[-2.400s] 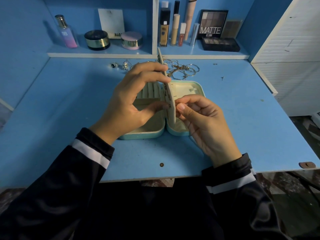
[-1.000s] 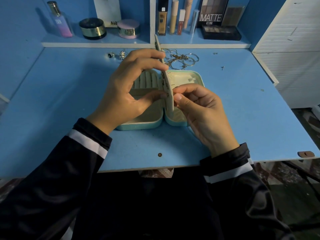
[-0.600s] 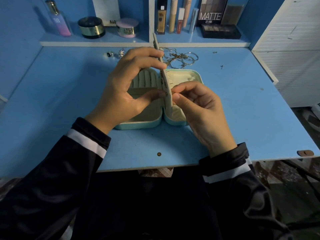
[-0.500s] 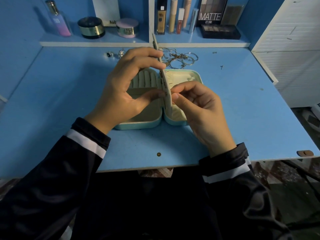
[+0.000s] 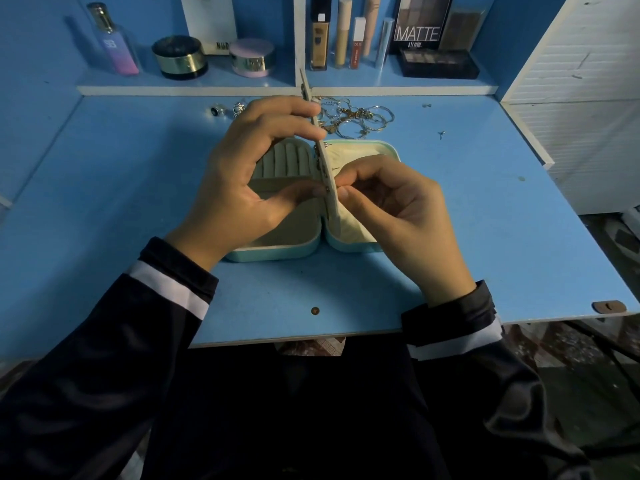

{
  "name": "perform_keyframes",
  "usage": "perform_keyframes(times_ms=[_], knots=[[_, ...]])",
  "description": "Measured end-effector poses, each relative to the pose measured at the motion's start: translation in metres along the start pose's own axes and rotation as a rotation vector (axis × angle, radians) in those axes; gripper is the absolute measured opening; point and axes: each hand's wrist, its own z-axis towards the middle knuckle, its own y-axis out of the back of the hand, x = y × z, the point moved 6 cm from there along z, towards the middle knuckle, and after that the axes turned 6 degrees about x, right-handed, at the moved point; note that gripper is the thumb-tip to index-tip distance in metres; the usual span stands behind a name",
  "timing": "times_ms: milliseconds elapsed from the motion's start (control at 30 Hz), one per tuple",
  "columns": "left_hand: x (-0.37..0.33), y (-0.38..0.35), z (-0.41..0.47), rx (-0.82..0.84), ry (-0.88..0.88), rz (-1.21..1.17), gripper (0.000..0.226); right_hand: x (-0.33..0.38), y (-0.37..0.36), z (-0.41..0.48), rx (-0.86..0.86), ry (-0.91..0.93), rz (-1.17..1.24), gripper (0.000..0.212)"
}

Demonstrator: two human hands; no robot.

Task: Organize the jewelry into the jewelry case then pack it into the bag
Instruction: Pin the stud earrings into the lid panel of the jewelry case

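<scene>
A mint-green jewelry case point(image 5: 277, 249) lies open on the blue desk, with cream ring rolls in its left half. Its thin cream divider panel point(image 5: 330, 192) stands upright along the hinge. My left hand point(image 5: 256, 178) grips this panel between fingers and thumb. My right hand point(image 5: 398, 209) pinches something tiny against the panel's right face; I cannot make out what. A tangle of gold and silver hoops and chains point(image 5: 356, 117) lies behind the case. Two rings point(image 5: 227, 109) sit to its left. No bag is in view.
On the back shelf stand a perfume bottle point(image 5: 116, 43), two round jars point(image 5: 180, 58), several makeup tubes point(image 5: 343, 32) and an eyeshadow palette point(image 5: 436, 62). A white cabinet point(image 5: 585, 109) borders the desk on the right. A small loose piece point(image 5: 440, 134) lies right of the case.
Both hands kept their hold on the panel. The right fingertips slid slightly up along its right face. The view dipped, so the shelf sits higher in frame than 2.4 s ago.
</scene>
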Motion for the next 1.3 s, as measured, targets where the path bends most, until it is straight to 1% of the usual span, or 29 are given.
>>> perform_keyframes(times_ms=[133,367,667,833,1033,1200,1300], knots=[[0.001,0.000,-0.001,-0.002,-0.007,0.002,0.042,0.001,0.000,0.000,-0.010,0.026,-0.056,0.007],[0.002,0.000,-0.001,0.005,-0.003,0.001,0.041,-0.001,0.004,-0.001,-0.018,-0.012,0.030,0.008],[0.002,-0.001,-0.001,0.003,-0.001,-0.015,0.040,0.002,0.002,0.001,0.000,0.044,-0.098,0.006],[0.001,-0.001,0.000,0.010,0.003,-0.010,0.042,0.004,0.001,0.001,0.016,0.090,-0.162,0.010],[-0.002,-0.002,0.002,0.006,0.006,-0.005,0.042,0.004,0.005,-0.001,0.013,0.030,-0.074,0.008],[-0.003,-0.002,0.001,0.004,0.026,0.010,0.043,0.007,0.008,-0.005,0.007,-0.014,-0.002,0.015],[-0.004,-0.002,0.001,0.002,0.031,0.019,0.044,0.012,0.011,-0.007,-0.004,-0.019,-0.005,0.019]])
